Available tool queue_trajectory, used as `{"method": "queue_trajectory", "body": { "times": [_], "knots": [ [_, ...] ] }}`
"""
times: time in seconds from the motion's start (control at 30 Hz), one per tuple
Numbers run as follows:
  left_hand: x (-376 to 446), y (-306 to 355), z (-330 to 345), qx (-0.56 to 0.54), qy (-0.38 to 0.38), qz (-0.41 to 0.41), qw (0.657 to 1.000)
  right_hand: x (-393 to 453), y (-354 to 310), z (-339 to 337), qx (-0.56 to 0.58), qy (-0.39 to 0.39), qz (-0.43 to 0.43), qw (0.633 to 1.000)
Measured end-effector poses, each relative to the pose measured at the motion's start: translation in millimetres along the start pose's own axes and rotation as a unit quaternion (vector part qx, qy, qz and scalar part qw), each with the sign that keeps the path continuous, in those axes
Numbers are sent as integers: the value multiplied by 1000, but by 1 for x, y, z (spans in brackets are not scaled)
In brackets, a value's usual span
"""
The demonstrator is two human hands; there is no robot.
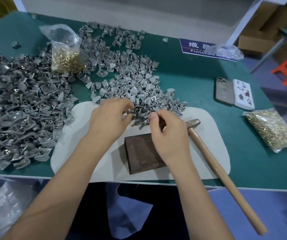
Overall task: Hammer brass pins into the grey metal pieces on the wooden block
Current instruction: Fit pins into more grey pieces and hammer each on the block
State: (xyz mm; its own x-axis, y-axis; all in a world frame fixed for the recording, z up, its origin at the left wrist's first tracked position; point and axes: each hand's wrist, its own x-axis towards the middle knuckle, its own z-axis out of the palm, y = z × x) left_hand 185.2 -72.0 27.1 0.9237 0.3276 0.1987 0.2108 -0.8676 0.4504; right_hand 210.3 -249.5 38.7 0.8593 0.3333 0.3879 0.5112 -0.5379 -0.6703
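Observation:
A dark wooden block [141, 154] lies on a pale mat [206, 135] at the table's front edge, its top bare. Just beyond it spreads a pile of grey metal pieces [135, 90]. My left hand [109, 116] pinches a grey piece at the pile's near edge. My right hand [167, 134] hovers over the block's far right corner, thumb and fingers pinched on something small that I cannot make out. A wooden-handled hammer [213, 161] lies free on the mat to the right. Brass pins fill a clear bag [64, 56] at the back left.
A second large heap of grey pieces [18, 110] covers the left of the green table. Another bag of brass pins [274, 130] lies at the right edge. Two phones [232, 92] lie behind it. A blue sign [198, 47] stands at the back.

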Motion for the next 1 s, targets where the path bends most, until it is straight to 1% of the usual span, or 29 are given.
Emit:
{"method": "queue_trajectory", "body": {
  "times": [0.2, 0.27, 0.43, 0.6, 0.9, 1.0],
  "knots": [
    [0, 1, 1, 25, -26, 26, 999, 0, -1, 0, 8, -2, 9, 1000],
    [-2, 1, 2, 34, -23, 37, 998, 0, 0, -1, 10, -2, 13, 1000],
    [-5, 0, 6, 19, -13, 18, 1000, 0, 0, 0, 14, -3, 15, 1000],
    [-1, -3, 6, 29, -26, 9, 999, 0, 0, 0, 11, -2, 14, 1000],
    [2, 3, 1, 52, -26, 53, 997, -1, 0, 0, 16, -2, 15, 1000],
    [3, 0, -1, 26, -15, 51, 998, -1, 0, 0, 16, 1, 14, 1000]
  ]
}}
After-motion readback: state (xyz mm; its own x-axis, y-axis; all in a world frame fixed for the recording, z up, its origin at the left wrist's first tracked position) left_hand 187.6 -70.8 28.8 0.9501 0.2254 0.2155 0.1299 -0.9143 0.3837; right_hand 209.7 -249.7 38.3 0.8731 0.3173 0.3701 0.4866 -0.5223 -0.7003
